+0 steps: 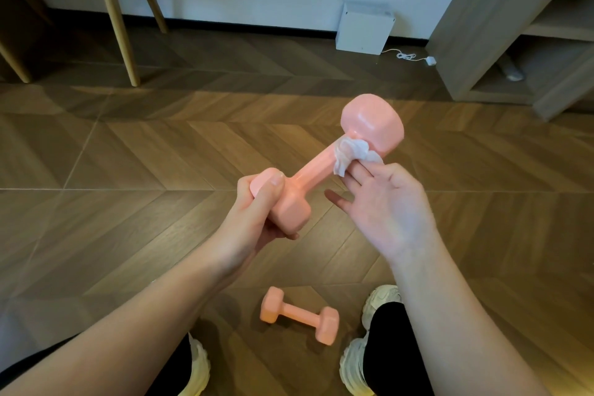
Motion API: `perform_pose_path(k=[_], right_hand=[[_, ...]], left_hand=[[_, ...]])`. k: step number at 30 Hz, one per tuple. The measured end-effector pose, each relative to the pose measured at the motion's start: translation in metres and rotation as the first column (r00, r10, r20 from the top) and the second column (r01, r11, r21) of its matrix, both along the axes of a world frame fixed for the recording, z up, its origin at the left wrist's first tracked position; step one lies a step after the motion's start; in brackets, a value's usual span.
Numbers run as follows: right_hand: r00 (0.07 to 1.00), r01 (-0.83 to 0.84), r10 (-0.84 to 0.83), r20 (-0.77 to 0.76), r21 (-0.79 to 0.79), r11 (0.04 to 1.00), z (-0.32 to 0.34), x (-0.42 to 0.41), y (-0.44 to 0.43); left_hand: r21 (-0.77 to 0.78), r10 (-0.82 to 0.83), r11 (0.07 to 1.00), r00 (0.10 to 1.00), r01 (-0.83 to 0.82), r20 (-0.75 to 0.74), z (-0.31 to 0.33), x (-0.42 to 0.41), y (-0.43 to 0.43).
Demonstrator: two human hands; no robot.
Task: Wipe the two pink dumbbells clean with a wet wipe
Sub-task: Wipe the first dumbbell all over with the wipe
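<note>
My left hand (257, 215) grips the near head of a pink dumbbell (373, 122), which I hold up at a slant with its far head pointing up and to the right. My right hand (392, 206) shows its palm to me. Its fingertips hold a crumpled white wet wipe (352, 153) against the handle just below the far head. My right thumb is hidden. A second pink dumbbell (299, 315) lies on the wooden floor (128, 170) between my feet, untouched.
My pale shoes (379, 302) stand either side of the lying dumbbell. Wooden chair legs (119, 26) are at the back left. A white box (364, 27) with a cable (408, 56) sits by the wall, and a grey shelf unit (501, 42) is at the right.
</note>
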State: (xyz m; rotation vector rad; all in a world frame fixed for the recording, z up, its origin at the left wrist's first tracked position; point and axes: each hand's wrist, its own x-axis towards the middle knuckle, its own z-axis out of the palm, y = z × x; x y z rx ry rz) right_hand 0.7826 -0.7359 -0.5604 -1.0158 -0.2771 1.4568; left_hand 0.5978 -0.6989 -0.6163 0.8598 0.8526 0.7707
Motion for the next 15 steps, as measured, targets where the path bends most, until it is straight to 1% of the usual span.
perform_pose_path(k=[2, 5, 8, 10, 12, 15], right_hand=[[0.997, 0.000, 0.004, 0.080, -0.048, 0.999, -0.003, -0.002, 0.001], [0.980, 0.082, -0.055, 0.192, -0.131, 0.988, -0.004, -0.008, 0.004], [0.959, 0.169, -0.129, 0.253, -0.146, 0.975, -0.005, -0.014, 0.003], [0.933, 0.211, -0.148, 0.328, -0.165, 0.963, -0.006, -0.022, -0.001], [0.920, 0.190, -0.109, 0.376, -0.185, 0.964, -0.007, -0.036, -0.006], [0.922, 0.087, 0.000, 0.387, -0.210, 0.974, -0.011, -0.056, -0.014]], left_hand=[[0.002, -0.009, 1.000, 1.000, 0.009, -0.008, 0.000, -0.002, 0.000], [0.042, -0.051, 0.998, 0.997, 0.054, -0.062, -0.001, -0.005, -0.002], [0.122, -0.092, 0.986, 0.985, 0.110, -0.144, -0.001, -0.003, -0.005], [0.130, -0.114, 0.982, 0.982, 0.135, -0.152, 0.000, 0.001, -0.009], [0.077, -0.105, 0.991, 0.990, 0.112, -0.097, 0.002, 0.005, -0.011], [0.039, -0.069, 0.997, 0.997, 0.071, -0.041, 0.009, 0.007, -0.009]])
